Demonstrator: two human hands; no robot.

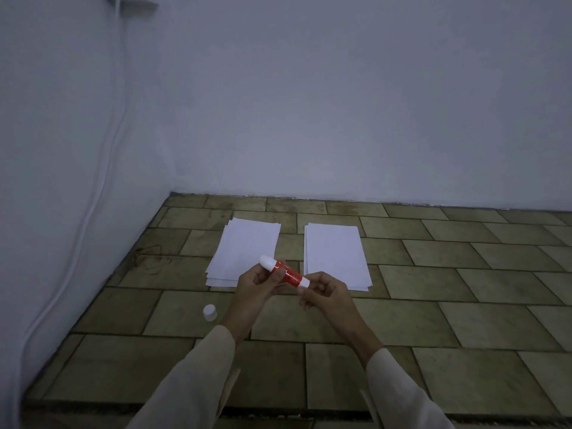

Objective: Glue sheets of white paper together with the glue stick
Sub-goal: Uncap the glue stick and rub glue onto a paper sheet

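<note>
Both hands hold a red and white glue stick (pixel 288 273) above the tiled floor. My left hand (pixel 258 281) grips its upper half, with the bare white glue tip pointing up and left. My right hand (pixel 325 292) pinches the white base end. The stick's white cap (pixel 209 312) lies on the floor to the left of my left wrist. Two piles of white paper lie beyond the hands: the left pile (pixel 244 247) is slightly fanned, the right pile (pixel 335 253) is squarer. The hands cover the near edges of both piles.
The floor (pixel 433 320) is of olive-green tiles and meets grey-white walls at the back and left. A white cable (pixel 102 168) runs down the left wall to the floor. A dark stain (pixel 148 258) marks the tiles left of the papers.
</note>
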